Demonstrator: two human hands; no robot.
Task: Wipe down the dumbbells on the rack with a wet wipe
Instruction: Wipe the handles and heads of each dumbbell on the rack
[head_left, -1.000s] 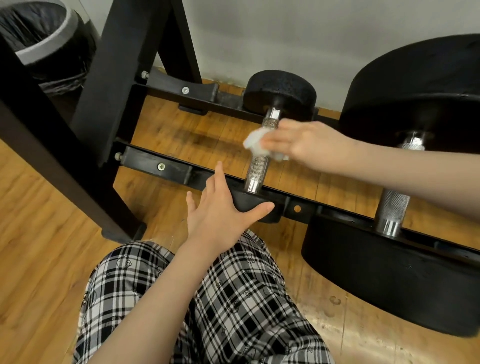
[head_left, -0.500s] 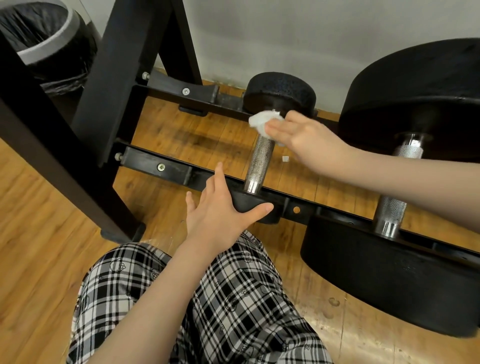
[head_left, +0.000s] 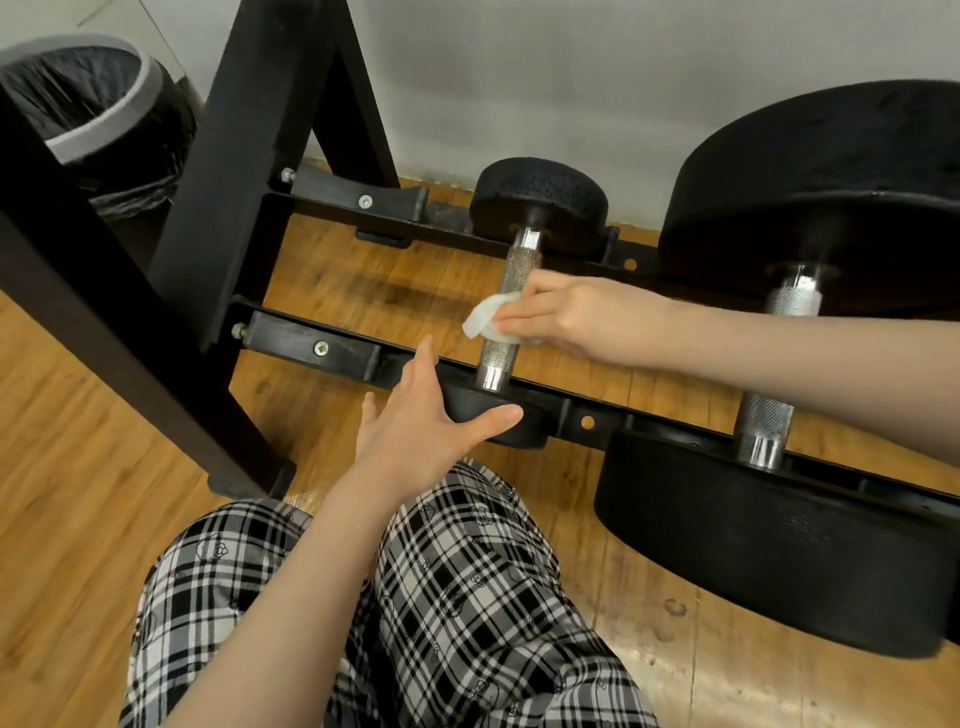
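A small black dumbbell (head_left: 537, 195) lies across the two low rails of the black rack (head_left: 311, 345), its knurled metal handle (head_left: 514, 270) running toward me. My right hand (head_left: 582, 317) pinches a white wet wipe (head_left: 483, 317) against the middle of that handle. My left hand (head_left: 421, 431) rests with straight fingers on the dumbbell's near head (head_left: 483, 410), thumb spread along its front. A much larger black dumbbell (head_left: 810, 208) sits to the right on the same rails, with its own metal handle (head_left: 774, 374).
A bin with a black liner (head_left: 98, 109) stands at the upper left behind the rack's slanted legs (head_left: 239, 171). A grey wall runs behind the rack. My knee in checked trousers (head_left: 441, 597) is below, on the wooden floor (head_left: 78, 493).
My right hand slid the wipe up the handle to the far head, then back down to the middle. My left hand stayed on the near head.
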